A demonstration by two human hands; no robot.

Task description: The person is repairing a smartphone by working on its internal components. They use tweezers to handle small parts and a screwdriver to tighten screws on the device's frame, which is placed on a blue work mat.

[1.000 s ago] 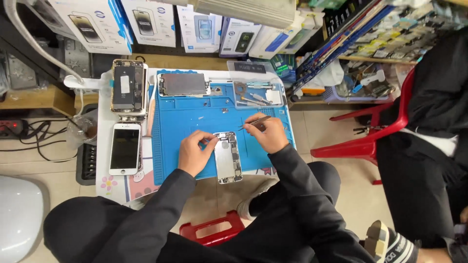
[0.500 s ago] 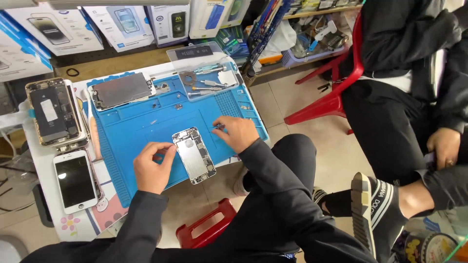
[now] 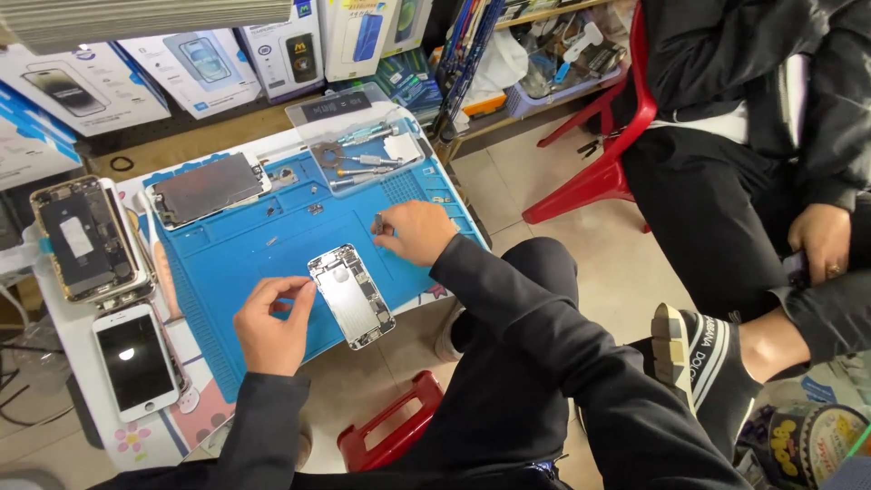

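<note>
An opened silver phone body (image 3: pixel 351 295) lies on a blue work mat (image 3: pixel 245 240) with its insides showing. My left hand (image 3: pixel 270 324) pinches the phone's left edge with thumb and fingers. My right hand (image 3: pixel 415 231) rests on the mat just right of the phone's top, fingers closed on a thin metal tool whose tip pokes out to the left. A detached screen panel (image 3: pixel 207 188) lies face down at the mat's far left corner.
Left of the mat lie another opened phone (image 3: pixel 83 238) and a white phone (image 3: pixel 136 360). A clear tray of tools (image 3: pixel 363 150) sits at the mat's far edge. Boxes line the back. A seated person in black (image 3: pixel 771 154) on a red chair is at right. A red stool (image 3: pixel 392 431) stands below.
The view has swung left and downward, showing more of the seated person. My right hand has moved up and away from the phone's top, still holding the tool. My left hand stays on the phone.
</note>
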